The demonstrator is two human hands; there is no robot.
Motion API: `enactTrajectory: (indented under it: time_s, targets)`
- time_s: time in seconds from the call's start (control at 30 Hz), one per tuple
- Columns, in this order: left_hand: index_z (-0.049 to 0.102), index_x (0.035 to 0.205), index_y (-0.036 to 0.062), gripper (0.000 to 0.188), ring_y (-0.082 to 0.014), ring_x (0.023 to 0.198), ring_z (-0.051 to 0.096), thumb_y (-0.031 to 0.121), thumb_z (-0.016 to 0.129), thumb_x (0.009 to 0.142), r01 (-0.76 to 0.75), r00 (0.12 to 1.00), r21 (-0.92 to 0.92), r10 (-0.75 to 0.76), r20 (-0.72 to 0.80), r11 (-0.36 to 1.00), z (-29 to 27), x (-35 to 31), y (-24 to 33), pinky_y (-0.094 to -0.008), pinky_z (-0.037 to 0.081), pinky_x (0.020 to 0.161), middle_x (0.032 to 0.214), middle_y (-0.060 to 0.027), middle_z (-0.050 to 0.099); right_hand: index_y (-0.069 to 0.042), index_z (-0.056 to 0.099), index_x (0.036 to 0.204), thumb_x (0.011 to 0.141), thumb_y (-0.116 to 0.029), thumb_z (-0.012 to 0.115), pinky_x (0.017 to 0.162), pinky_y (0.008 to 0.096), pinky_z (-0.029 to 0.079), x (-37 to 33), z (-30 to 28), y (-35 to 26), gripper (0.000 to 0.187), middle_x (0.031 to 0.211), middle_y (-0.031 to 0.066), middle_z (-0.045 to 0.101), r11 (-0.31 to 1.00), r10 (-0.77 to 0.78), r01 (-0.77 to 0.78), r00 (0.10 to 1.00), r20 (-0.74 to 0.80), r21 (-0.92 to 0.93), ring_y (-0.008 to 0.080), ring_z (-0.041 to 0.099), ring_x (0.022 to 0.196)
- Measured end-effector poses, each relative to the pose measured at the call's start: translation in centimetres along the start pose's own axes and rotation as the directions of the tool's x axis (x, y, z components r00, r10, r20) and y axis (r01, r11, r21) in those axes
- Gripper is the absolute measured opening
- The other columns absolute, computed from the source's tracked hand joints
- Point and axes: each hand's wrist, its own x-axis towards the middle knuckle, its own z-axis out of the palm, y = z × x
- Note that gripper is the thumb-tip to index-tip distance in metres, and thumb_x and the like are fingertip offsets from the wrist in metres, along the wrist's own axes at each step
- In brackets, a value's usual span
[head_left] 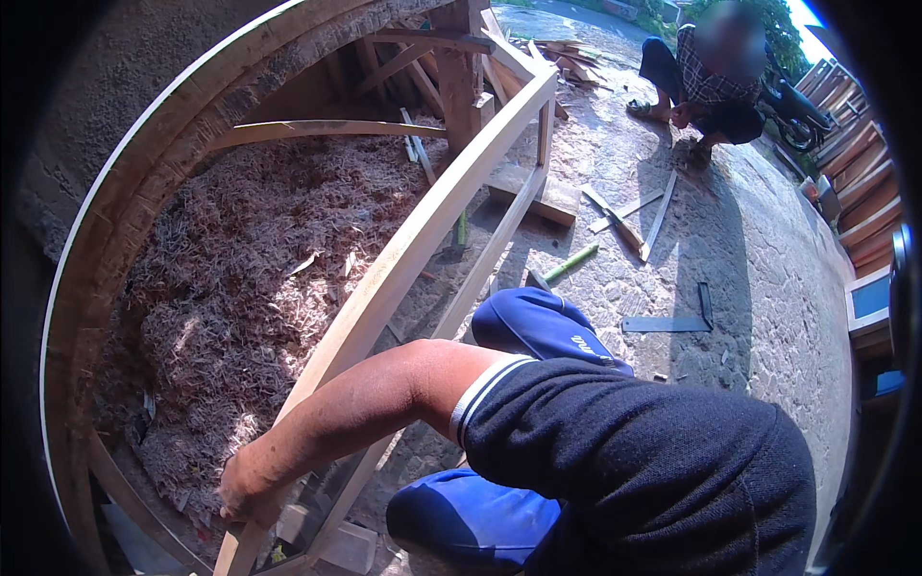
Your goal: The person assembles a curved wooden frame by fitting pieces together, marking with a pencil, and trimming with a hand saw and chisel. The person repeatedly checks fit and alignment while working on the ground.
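A long pale wooden frame point(415, 252) runs slantwise from the lower left to the upper middle. My right arm, in a dark short sleeve with a white band, reaches across to its near end. There my right hand point(248, 482) is closed over the top rail, the fingers bent down its far side and mostly hidden. A second, thinner rail point(487, 266) lies parallel and lower. Under the near end sits a wooden block point(348, 547). My knees in blue trousers are beside the frame. My left hand does not show.
Wood shavings point(240, 288) heap behind the frame, under a curved wooden edge point(115, 230). Right of my knees lie a dark metal square point(667, 324), a green-handled tool point(573, 263) and wooden strips point(657, 219). Another person point(715, 82) squats at the far right near a motorcycle point(799, 115).
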Motion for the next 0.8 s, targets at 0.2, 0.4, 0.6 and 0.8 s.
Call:
enactTrajectory:
  time_s: [0.2,0.4,0.6,0.8]
  targets:
    - [0.056,0.139,0.0038,0.054,-0.0357,0.121,0.062,0.033,0.068,0.095,-0.033,0.939,-0.018,0.025,-0.344,0.999,-3.0,-5.4,2.6,-0.0516,0.049,0.100,0.130,-0.0199,0.066,-0.011,0.075,0.113,0.080,-0.054,0.072,0.083,0.0458,0.058,0.4,1.6,-0.5,0.055,0.103,0.0110,0.077,0.960,-0.073,0.039,0.991,-0.114,-0.279,0.0329,0.073,0.101]
    - [0.059,0.136,0.0027,0.056,-0.0336,0.122,0.061,0.040,0.070,0.096,-0.235,0.745,-0.066,0.136,-0.653,0.970,-8.2,-8.1,6.6,-0.0524,0.048,0.100,0.131,-0.0185,0.065,-0.010,0.074,0.112,0.083,-0.050,0.075,0.076,0.0410,0.057,-3.6,1.0,0.0,0.049,0.102,0.0074,0.077,0.912,-0.047,-0.024,0.985,-0.165,-0.409,0.0254,0.074,0.098]
    - [0.059,0.136,0.0029,0.072,-0.0439,0.126,0.055,0.062,0.063,0.095,-0.592,0.744,-0.145,0.468,-0.477,0.793,-13.1,0.1,13.3,-0.0553,0.046,0.098,0.136,-0.0219,0.061,-0.007,0.070,0.111,0.088,-0.039,0.070,0.078,0.0410,0.053,-7.7,1.0,1.4,0.039,0.099,0.0059,0.075,0.926,0.099,-0.173,0.969,-0.226,-0.335,0.0212,0.071,0.099]
    - [0.066,0.120,0.0006,0.072,-0.0432,0.100,0.066,0.065,0.070,0.087,-0.688,0.655,0.117,0.682,-0.325,0.716,-15.5,6.9,19.7,-0.0512,0.051,0.083,0.112,-0.0247,0.070,-0.012,0.060,0.130,0.090,-0.029,0.072,0.105,0.0506,0.037,-20.2,0.3,5.3,0.046,0.096,0.0032,0.056,0.951,-0.066,-0.258,0.372,-0.926,-0.171,0.0222,0.058,0.101]
